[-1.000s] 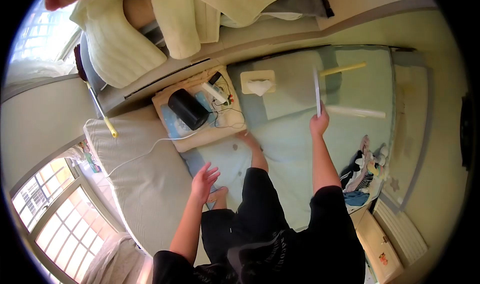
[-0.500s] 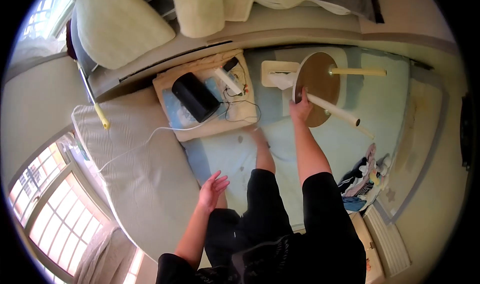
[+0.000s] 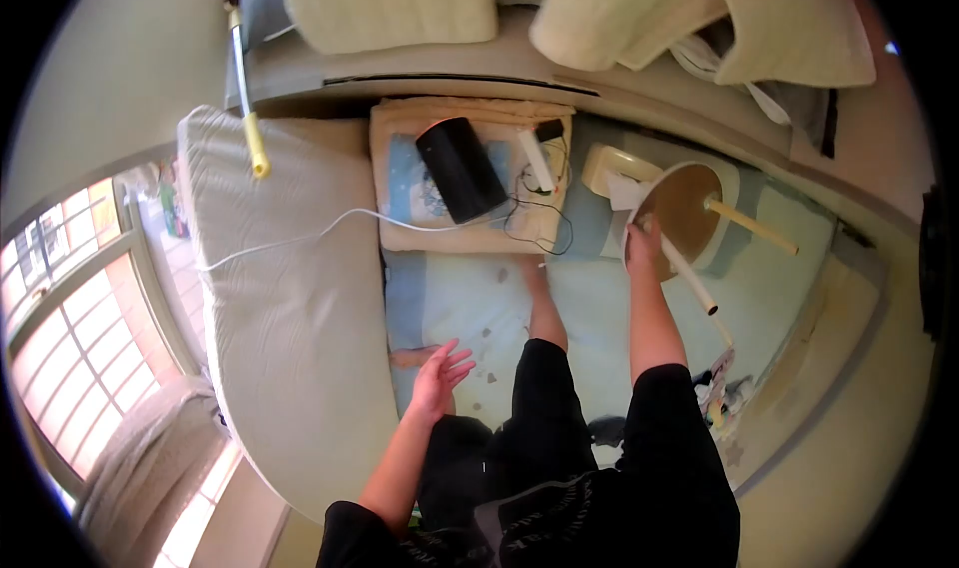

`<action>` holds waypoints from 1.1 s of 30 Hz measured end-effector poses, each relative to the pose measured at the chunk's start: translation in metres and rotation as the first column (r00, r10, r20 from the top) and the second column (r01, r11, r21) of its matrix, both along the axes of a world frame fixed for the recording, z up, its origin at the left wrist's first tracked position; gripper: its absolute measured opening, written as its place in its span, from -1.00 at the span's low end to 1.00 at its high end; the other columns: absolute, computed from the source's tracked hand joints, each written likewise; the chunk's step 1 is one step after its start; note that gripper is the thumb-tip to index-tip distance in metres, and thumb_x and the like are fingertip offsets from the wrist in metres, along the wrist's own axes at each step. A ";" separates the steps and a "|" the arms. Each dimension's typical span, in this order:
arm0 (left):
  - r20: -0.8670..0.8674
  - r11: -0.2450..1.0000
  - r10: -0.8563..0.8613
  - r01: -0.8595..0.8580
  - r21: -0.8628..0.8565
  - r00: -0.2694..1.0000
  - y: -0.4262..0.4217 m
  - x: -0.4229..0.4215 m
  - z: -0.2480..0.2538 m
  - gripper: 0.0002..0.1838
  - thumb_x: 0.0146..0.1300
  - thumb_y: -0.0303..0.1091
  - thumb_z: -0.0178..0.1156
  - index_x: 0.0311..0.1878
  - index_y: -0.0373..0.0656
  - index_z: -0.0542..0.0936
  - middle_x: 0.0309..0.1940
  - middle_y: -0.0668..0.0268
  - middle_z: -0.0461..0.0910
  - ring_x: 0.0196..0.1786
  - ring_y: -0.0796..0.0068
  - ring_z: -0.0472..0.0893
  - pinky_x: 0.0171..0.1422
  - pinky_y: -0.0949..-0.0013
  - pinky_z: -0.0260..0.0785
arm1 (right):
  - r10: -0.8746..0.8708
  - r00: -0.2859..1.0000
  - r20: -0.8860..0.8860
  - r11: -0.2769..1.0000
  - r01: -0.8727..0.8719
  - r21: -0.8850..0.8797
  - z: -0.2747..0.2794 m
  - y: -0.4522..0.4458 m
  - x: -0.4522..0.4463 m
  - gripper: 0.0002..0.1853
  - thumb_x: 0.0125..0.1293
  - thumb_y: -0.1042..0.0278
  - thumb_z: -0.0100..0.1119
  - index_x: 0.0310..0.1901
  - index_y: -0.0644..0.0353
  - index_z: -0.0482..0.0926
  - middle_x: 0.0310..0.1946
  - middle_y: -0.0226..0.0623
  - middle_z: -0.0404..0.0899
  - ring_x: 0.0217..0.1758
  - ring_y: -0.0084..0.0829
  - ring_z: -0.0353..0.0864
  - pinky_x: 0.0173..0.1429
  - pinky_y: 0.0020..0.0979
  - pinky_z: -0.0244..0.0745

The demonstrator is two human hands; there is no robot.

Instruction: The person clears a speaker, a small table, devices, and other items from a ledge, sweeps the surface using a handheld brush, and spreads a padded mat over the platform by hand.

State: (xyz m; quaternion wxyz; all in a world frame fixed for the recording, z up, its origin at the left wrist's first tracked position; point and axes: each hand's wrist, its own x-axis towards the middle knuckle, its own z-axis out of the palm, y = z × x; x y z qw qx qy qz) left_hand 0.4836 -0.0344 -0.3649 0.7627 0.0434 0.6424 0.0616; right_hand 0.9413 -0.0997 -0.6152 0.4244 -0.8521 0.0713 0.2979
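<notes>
A small round table (image 3: 689, 196) is tipped on its side, its brown underside and light legs facing right. My right hand (image 3: 644, 250) grips its near rim, close to one leg. Right behind the table is a cream tissue box (image 3: 599, 163) with white tissue sticking out. My left hand (image 3: 441, 380) hangs in the air over the bed, fingers spread and holding nothing.
On a folded beige blanket (image 3: 400, 236) stand a black cylinder-shaped device (image 3: 462, 170), a white power strip (image 3: 536, 160) and tangled cables. A white mattress (image 3: 290, 298) leans along the left. Clothes (image 3: 724, 393) lie at the right. A yellow-handled stick (image 3: 257, 148) hangs upper left.
The view has turned left, so the room's things appear farther right. The round table is still in my right hand, a bit lower in view. My left hand stays raised and open.
</notes>
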 end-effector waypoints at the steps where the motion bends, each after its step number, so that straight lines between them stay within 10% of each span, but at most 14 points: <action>1: 0.006 1.000 0.018 -0.018 0.005 1.000 0.000 -0.002 0.003 -0.40 0.62 -0.01 -0.09 0.57 -0.12 0.29 0.36 0.11 0.55 0.32 0.15 0.60 0.52 0.10 0.31 | -0.083 0.993 -0.086 0.992 0.090 0.087 0.017 0.006 -0.002 -0.12 0.16 0.43 0.41 0.56 0.08 0.31 0.37 -0.11 0.51 0.32 -0.21 0.59 0.39 -0.29 0.44; 7: -0.056 0.959 0.035 -0.018 0.283 0.998 0.031 -0.029 0.045 -0.49 0.58 -0.23 0.04 0.52 -0.15 0.40 0.41 0.05 0.49 0.40 0.11 0.53 0.55 0.10 0.27 | 0.129 0.992 -0.002 0.967 -0.126 -0.220 0.058 -0.001 -0.006 -0.36 0.32 0.37 0.33 0.45 0.13 0.45 0.29 -0.13 0.57 0.30 -0.25 0.56 0.37 -0.28 0.43; 10: -0.517 0.617 0.012 0.401 0.677 0.856 0.076 -0.068 0.095 -0.50 0.47 -0.34 0.17 0.44 -0.15 0.49 0.41 0.07 0.50 0.48 0.05 0.44 0.59 0.06 0.20 | 0.308 0.947 0.090 0.883 -0.250 -0.398 0.052 -0.014 0.008 -0.43 0.33 0.29 0.31 0.38 0.16 0.51 0.22 -0.11 0.63 0.27 -0.18 0.61 0.35 -0.24 0.45; 12: -0.901 0.287 0.133 0.854 0.435 0.414 0.110 -0.112 0.138 -0.52 0.38 -0.43 0.24 0.37 -0.16 0.56 0.42 0.10 0.49 0.54 0.04 0.34 0.65 0.00 0.08 | 0.371 0.919 0.136 0.886 -0.306 -0.347 0.089 0.025 -0.014 -0.48 0.36 0.30 0.27 0.35 0.18 0.53 0.12 -0.13 0.68 0.17 -0.20 0.67 0.28 -0.25 0.51; 17: -0.941 0.359 0.303 0.933 -0.035 -0.152 0.154 -0.247 0.181 -0.30 0.27 -0.06 0.35 0.46 -0.05 0.48 0.45 0.04 0.43 0.55 -0.06 0.31 0.61 -0.12 0.07 | 0.666 0.728 0.166 0.727 -0.682 0.075 0.127 0.170 -0.094 -0.52 0.45 0.28 0.23 0.35 0.22 0.52 -0.03 -0.20 0.70 -0.04 -0.38 0.67 0.14 -0.36 0.55; 22: -0.985 0.501 0.065 0.859 -0.105 -0.158 0.175 -0.335 0.177 -0.05 0.05 0.39 0.39 0.43 0.01 0.51 0.16 0.12 0.65 0.31 0.09 0.55 0.47 -0.07 0.25 | 0.778 0.536 0.327 0.446 -0.839 0.312 0.230 0.362 -0.261 -0.44 0.52 0.08 0.23 0.36 0.31 0.49 0.07 -0.10 0.71 0.05 -0.31 0.68 0.19 -0.33 0.54; 29: -0.990 0.525 -0.056 0.840 -0.137 -0.126 0.194 -0.356 0.170 -0.18 -0.06 0.55 0.38 -0.18 -0.12 0.64 -0.23 0.17 0.74 -0.17 0.10 0.74 -0.15 0.07 0.58 | 0.772 0.621 0.138 0.619 -0.783 0.064 0.265 0.501 -0.393 -0.18 0.40 -0.13 0.31 0.51 0.26 0.32 0.25 0.00 0.57 0.03 -0.26 0.68 -0.01 -0.28 0.62; 33: -0.996 0.527 -0.013 0.846 -0.079 -0.085 0.193 -0.365 0.165 -0.18 -0.07 0.57 0.36 -0.25 -0.12 0.61 -0.29 0.17 0.71 -0.18 0.10 0.74 -0.16 0.06 0.57 | 0.724 0.670 -0.166 0.679 -0.649 0.343 0.263 0.523 -0.408 -0.50 0.42 -0.02 0.34 0.20 0.14 0.51 -0.22 -0.30 0.53 -0.38 -0.46 0.52 -0.45 -0.39 0.38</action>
